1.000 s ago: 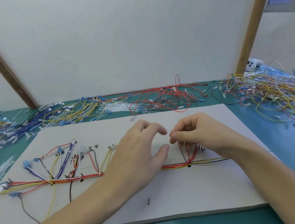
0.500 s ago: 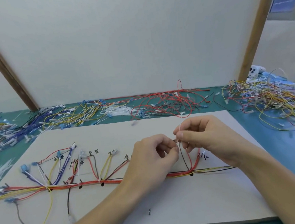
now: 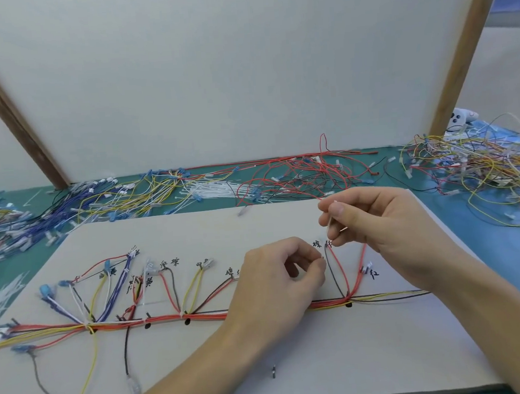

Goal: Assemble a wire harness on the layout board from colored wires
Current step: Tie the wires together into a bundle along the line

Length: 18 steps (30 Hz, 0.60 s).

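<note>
A grey layout board [image 3: 374, 359] lies on the green table, with hand-written labels and a wire harness [image 3: 168, 319] of red, yellow, blue and black wires running along it. My right hand [image 3: 375, 215] is raised above the board's right part, pinching a thin white cable tie [image 3: 332, 219] between thumb and fingers. The tie runs down to a red and black wire pair [image 3: 336, 271] branching up from the trunk. My left hand [image 3: 277, 276] is curled just left of that branch, fingertips pinched near the pair's top; what they hold is hidden.
Loose wire piles lie behind the board: blue and yellow wires [image 3: 106, 199] at left, white cable ties [image 3: 214, 189] in the middle, red wires [image 3: 300, 175] at centre, a mixed tangle [image 3: 481, 176] at right. A small dark pin [image 3: 274, 371] stands near the board's front.
My right hand has lifted up and to the right, drawing the white tie upward. My left hand has closed from an open curl into a pinch beside the branch.
</note>
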{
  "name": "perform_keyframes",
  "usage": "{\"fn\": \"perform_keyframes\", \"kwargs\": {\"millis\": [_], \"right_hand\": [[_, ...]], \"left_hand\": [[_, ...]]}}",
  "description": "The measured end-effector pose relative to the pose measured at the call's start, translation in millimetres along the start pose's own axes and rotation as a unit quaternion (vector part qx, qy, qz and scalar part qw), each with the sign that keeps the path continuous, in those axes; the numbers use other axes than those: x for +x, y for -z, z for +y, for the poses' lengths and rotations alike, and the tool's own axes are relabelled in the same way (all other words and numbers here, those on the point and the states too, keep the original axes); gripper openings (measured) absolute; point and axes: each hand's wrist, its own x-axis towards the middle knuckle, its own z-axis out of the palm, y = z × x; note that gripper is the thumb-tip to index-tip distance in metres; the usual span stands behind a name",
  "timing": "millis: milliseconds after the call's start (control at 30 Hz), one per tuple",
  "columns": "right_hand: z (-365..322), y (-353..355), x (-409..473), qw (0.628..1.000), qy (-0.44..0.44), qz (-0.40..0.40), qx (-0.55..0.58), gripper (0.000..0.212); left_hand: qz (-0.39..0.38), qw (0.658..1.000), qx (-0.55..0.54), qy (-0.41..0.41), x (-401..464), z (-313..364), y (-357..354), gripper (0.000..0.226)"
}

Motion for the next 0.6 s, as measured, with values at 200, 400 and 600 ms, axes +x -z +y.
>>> {"fn": "perform_keyframes", "kwargs": {"millis": [200, 400, 600], "right_hand": [[0.0, 0.5, -2.1, 0.997, -0.035, -0.039, -0.059, 0.014], [-7.2, 14.3, -0.4, 0.991, -0.040, -0.004, -0.130, 0.018], [-2.9, 23.5, 2.4, 0.982, -0.055, 0.013, -0.179, 0.013]], "left_hand": [[-0.018, 1.000, -0.006, 0.013, 0.2, -1.4, -0.8, 0.011], [-0.034, 0.999, 0.007, -0.002, -0.1, -1.6, -1.2, 0.008], [-0.027, 0.997, 0.059, -0.039, -2.9, 0.7, -2.2, 0.002]]}}
